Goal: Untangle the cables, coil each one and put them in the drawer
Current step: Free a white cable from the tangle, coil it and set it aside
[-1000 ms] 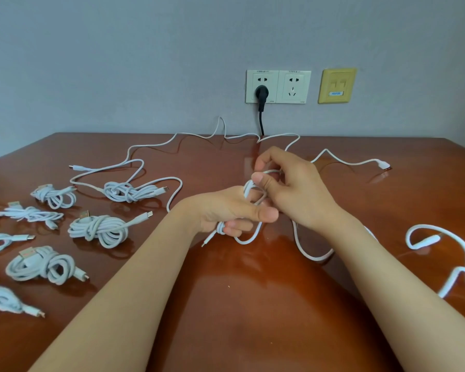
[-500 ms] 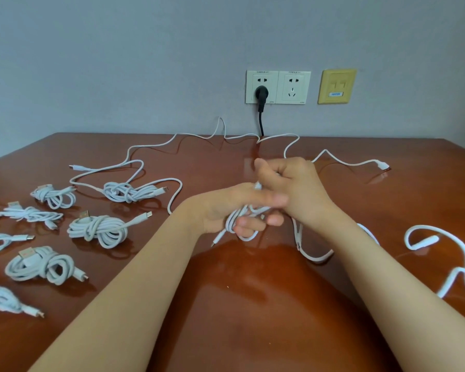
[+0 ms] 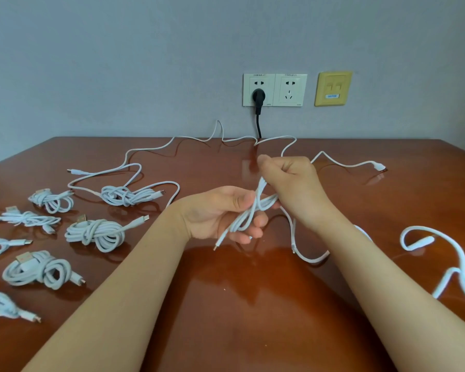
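Now | left hand [image 3: 220,213] + right hand [image 3: 293,189] grip one cable [image 3: 258,194] | seven coiled bundles [image 3: 96,232]

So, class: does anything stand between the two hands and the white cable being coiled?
Nothing visible does: the left hand grips the white cable and the right hand pinches it directly.

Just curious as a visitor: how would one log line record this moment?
stage: coiling | left hand: holds thin white cable loops | right hand: pinches same cable

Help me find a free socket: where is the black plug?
Head view, upper centre: black plug in the left white socket, above the table's far edge.
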A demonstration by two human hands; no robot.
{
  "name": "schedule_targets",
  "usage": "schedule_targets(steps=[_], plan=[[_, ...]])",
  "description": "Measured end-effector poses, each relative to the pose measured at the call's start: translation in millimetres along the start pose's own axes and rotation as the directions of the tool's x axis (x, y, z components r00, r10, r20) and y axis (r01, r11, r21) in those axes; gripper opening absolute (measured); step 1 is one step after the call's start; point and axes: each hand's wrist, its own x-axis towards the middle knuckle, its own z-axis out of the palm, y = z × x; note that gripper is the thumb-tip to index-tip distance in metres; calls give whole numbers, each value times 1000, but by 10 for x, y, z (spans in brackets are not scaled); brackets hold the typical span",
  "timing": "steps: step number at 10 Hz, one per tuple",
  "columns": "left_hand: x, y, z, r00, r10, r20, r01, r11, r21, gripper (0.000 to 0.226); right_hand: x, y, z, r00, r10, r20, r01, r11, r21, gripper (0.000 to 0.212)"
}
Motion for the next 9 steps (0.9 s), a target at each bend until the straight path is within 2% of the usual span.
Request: schedule_targets(steps=[1, 2, 3, 4, 5, 6, 7, 9], plan=[[16, -8, -44, 999, 33, -25, -29, 989, 144, 20, -2, -22, 23, 999, 38, -18, -38, 999, -8, 53], [-29, 98, -13, 998, 53, 18, -56, 954, 293, 19, 5, 8, 13, 991, 115, -61, -119, 991, -66, 54], [-103, 226, 84, 994, 107, 9, -102, 909, 405, 10, 31, 75, -17, 962, 241, -127, -260, 951, -165, 55], [-236, 357, 195, 991, 123, 42, -130, 922, 365, 13, 32, 85, -28, 930, 301, -212, -347, 910, -228, 55], [-319, 433, 257, 992, 123, 33, -125, 883, 452, 24, 8, 74, -8, 906, 332, -263, -400, 873, -279, 50], [-318, 459, 344, 989, 137, -49, -83, 809, 582, 23, -7, 61, 4, 894, 310, -323, -417, 841, -345, 46], [-279, 469, 519, 979, 157, -130, -21, 711, 703, 13, -12, 93, -39, 856, 327, -399, -463, 829, -313, 45], [-210, 413, 680, 946, 225, -232, 8, 701, 713, 25, -14, 140, -37, 794, 369, -484, -511, 836, -201, 43]])
